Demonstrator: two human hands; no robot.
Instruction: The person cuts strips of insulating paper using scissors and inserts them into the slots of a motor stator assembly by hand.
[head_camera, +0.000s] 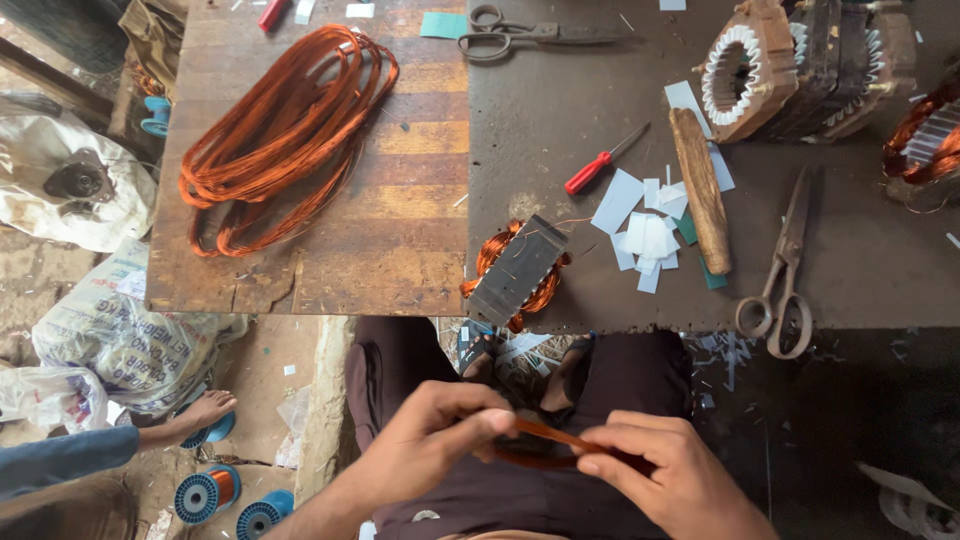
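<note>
Left hand (430, 440) and right hand (655, 470) both pinch a small bundle of copper winding wire (545, 445) between them, over the lap, below the counter (700, 290) edge. Pulling too hard could kink the strands or scrape their enamel.

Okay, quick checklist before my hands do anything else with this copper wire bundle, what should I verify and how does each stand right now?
1. Both hands on the wire: ok. Left hand and right hand pinch the copper wire bundle over the lap.
2. Bundle kept together: cannot tell; fingers hide most of it.
3. Wound stator seated safely: not ok; it sits at the table's near edge, partly overhanging.
4. Cutting tool at hand: ok. Large scissors lie on the table's right side.
5. Insulation paper pieces available: ok, beside the wooden stick.
6. Spare copper wire coil: ok, on the wooden board.
</note>
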